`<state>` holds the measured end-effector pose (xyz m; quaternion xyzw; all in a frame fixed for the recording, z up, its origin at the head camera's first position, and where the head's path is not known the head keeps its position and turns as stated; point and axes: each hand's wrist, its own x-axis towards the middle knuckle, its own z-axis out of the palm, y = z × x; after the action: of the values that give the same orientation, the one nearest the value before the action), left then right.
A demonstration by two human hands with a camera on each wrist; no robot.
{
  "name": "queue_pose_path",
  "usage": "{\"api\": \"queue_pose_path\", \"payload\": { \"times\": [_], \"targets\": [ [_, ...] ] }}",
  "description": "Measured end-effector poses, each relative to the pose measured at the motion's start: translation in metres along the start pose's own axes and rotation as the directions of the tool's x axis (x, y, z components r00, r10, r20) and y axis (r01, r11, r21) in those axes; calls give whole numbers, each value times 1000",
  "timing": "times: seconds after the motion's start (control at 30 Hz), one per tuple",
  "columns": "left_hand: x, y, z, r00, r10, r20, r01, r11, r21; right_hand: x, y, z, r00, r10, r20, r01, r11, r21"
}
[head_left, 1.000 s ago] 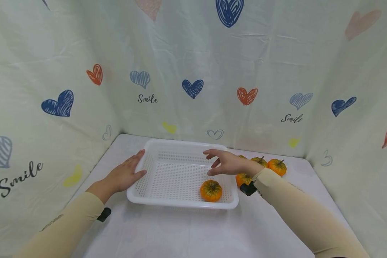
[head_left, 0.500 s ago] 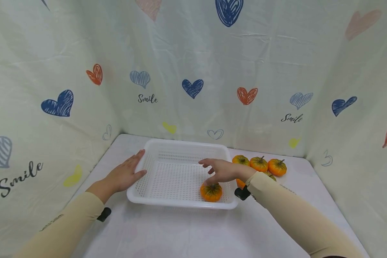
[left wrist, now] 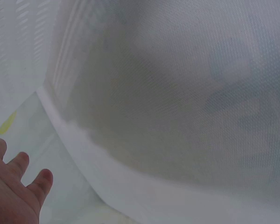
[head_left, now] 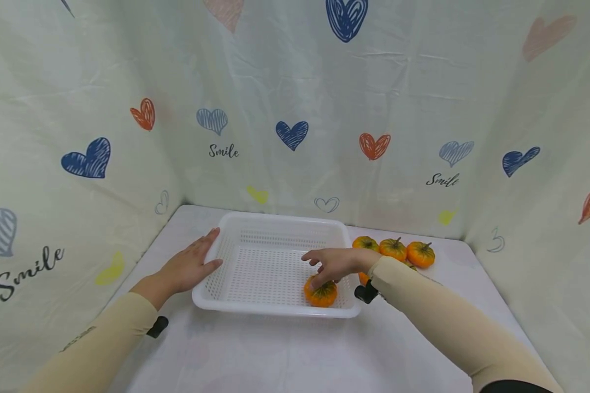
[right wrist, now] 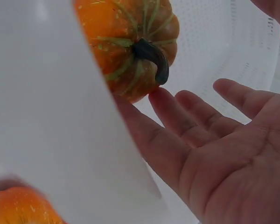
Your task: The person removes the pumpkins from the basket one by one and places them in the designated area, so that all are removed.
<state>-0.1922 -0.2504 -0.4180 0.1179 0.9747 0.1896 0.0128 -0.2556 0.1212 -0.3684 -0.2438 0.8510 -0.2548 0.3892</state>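
A small orange pumpkin (head_left: pixel 321 295) with green streaks sits in the near right corner of the white plastic basket (head_left: pixel 275 312). My right hand (head_left: pixel 335 262) is low over that corner, its thumb overlapping the pumpkin's top in the head view. In the right wrist view, the fingers (right wrist: pixel 203 114) of that hand are loosely extended, their tips right at the pumpkin (right wrist: pixel 130 46) below its dark curved stem. On the left side, my left hand (head_left: pixel 184 267) rests with straight fingers against the basket's rim. In the left wrist view its fingers (left wrist: pixel 39 184) are spread beside the basket wall.
Several more orange and green pumpkins (head_left: pixel 392 249) lie on the table right of the basket, partly hidden behind my right forearm. The table (head_left: pixel 255 355) has a white cover. A pale curtain (head_left: pixel 255 65) with hearts hangs around the back and sides.
My right hand has moved slightly left and down onto the near right pumpkin, uncovering more pumpkins behind it. My left hand and the basket have stayed in place.
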Motion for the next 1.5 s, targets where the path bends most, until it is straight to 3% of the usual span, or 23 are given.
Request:
{"api": "queue_pose_path", "payload": {
  "times": [0.3,0.9,1.1,1.33,1.5],
  "targets": [
    [0,-3,2,1000,-1,-5,1,1000,-7,6,-8,7,998,-8,67,-1,991,132],
    [-3,0,-1,1000,-1,-7,1,1000,-17,31,-27,10,985,-119,128,98,983,158],
    [-3,2,-2,1000,-7,-9,6,1000,-19,37,-18,0,993,-61,101,53,995,82],
    [-2,2,-1,1000,-20,3,20,1000,-10,42,-9,3,981,-21,192,20,1000,6],
    [-1,1,0,1000,-31,5,31,999,-9,48,-9,9,976,-48,213,46,999,16]
  ]
}}
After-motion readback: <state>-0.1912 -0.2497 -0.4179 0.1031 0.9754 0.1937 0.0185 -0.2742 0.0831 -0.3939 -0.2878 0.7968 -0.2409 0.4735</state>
